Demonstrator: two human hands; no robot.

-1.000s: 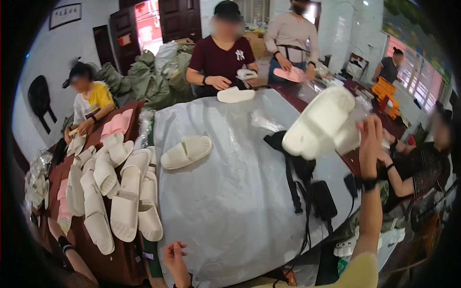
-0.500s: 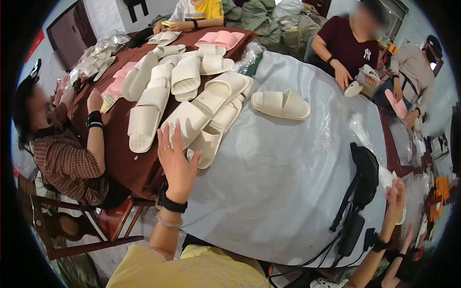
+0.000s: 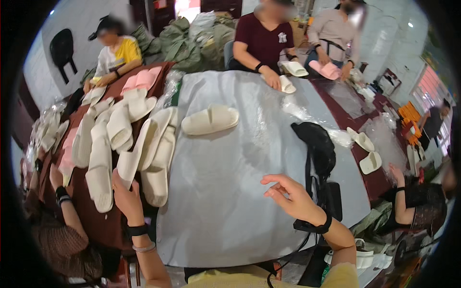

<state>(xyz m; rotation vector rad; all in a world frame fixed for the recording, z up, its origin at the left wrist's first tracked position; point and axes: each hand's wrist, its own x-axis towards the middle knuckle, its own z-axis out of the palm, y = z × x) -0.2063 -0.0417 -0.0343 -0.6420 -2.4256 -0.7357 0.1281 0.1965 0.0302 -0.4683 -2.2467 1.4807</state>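
My left hand (image 3: 127, 198) is closed on the near end of a cream slipper (image 3: 130, 164), which lies tilted against other cream slippers on the left of the table. Another pale slipper (image 3: 156, 185) lies right beside that hand. My right hand (image 3: 294, 199) hovers over the grey sheet (image 3: 216, 216) with its fingers loosely bent and apart, holding nothing. A single cream slipper (image 3: 210, 120) rests sideways on the sheet, farther off.
A black waist bag (image 3: 317, 149) and a black box with cables (image 3: 331, 199) lie on the right. Clear plastic bags (image 3: 338, 137) sit beyond them. Pink slippers (image 3: 141, 79) lie at the far left. Several people work around the table; one holds a white slipper (image 3: 288, 85).
The view has swung to the right. My left hand, open over the slippers before, now grips one and tilts it. My right hand has come from the table's right side to above the sheet.
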